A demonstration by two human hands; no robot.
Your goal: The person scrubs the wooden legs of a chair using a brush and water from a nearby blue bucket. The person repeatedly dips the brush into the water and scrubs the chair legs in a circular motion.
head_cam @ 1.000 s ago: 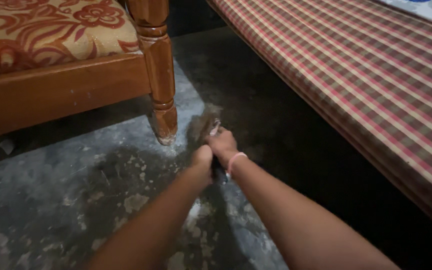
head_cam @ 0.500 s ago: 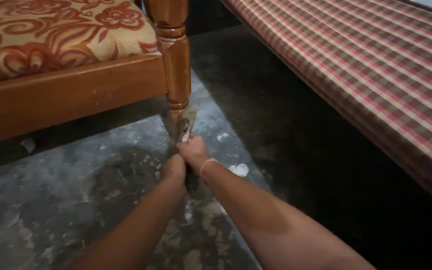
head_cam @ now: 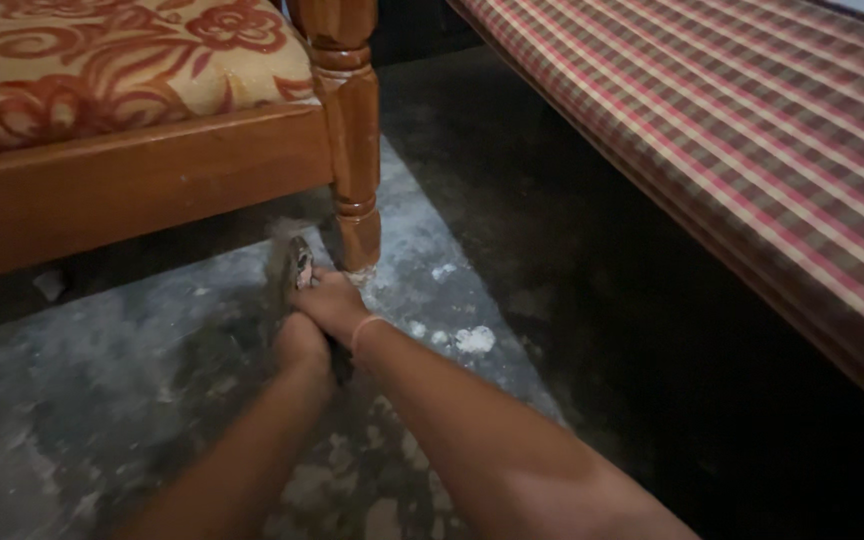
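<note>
My right hand [head_cam: 330,303] is closed around the handle of a short broom [head_cam: 292,268], fingers wrapped tight near the binding. My left hand [head_cam: 301,345] sits just behind it, also closed on the handle, touching the right wrist, which carries a thin pink band [head_cam: 365,327]. The brush end points away from me and is blurred; it lies low against the floor, just beside the turned wooden leg [head_cam: 350,140] of a seat.

Risks, as I judge them:
- The bristles are very near the leg. A wide stroke could knock the broom head against the wood and jar my grip.
- Both hands are bunched together on a short handle, so control of the tip is limited.
- The light is dim, so debris may be missed.

Surface: a rough grey concrete floor [head_cam: 122,380], mottled with dark stains and pale flecks [head_cam: 475,339] to the right of my hands.

Room: the wooden seat frame [head_cam: 132,180] carries a red floral cushion [head_cam: 102,60] at upper left. A checked red and tan mattress [head_cam: 732,140] runs along the right, with deep shadow beneath it.
</note>
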